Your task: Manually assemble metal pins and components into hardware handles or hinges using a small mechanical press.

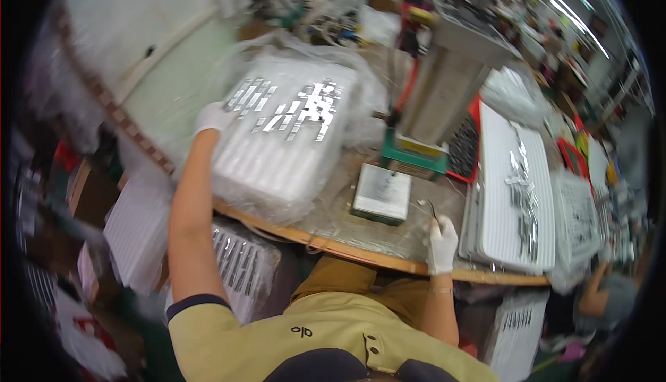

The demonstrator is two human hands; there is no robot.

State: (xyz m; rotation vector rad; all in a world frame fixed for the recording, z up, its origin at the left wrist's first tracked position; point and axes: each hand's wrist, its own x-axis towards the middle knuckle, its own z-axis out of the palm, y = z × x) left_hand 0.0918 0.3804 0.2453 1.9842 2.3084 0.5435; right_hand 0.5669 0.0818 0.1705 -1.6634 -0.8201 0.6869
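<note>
Bright ceiling lights (573,14), soft blur, fisheye bending

A workbench (333,219) with a dull grey top and a wooden front edge (333,247) carries everything. On its left lies a white ribbed tray (267,167) in clear plastic wrapping (366,101). At centre, a square white-topped block (383,191) sits nearer than the green base (409,157) of a metal press (433,98). Right of the press stand a red bin (476,110) and, nearer, stacked white trays (496,195).
</note>
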